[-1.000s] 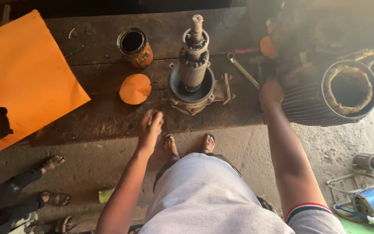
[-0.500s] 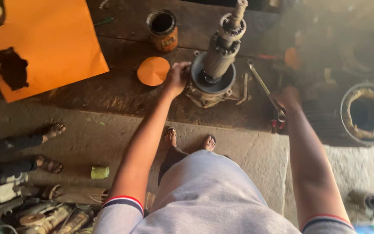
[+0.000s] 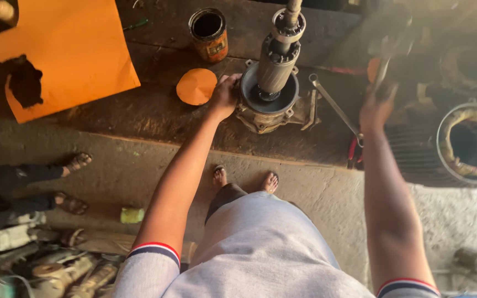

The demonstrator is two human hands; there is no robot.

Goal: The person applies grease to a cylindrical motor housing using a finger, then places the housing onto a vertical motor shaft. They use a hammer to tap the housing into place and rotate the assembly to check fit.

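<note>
left hand [image 3: 224, 96]: fingers curled on the rim of the motor end housing [image 3: 269, 102], upright on the table [image 3: 139, 110]
right hand [image 3: 377, 107]: blurred, closed around a metal tool [image 3: 385, 60]
nearby: orange disc [image 3: 196, 86], spanner [image 3: 335, 107]
</note>
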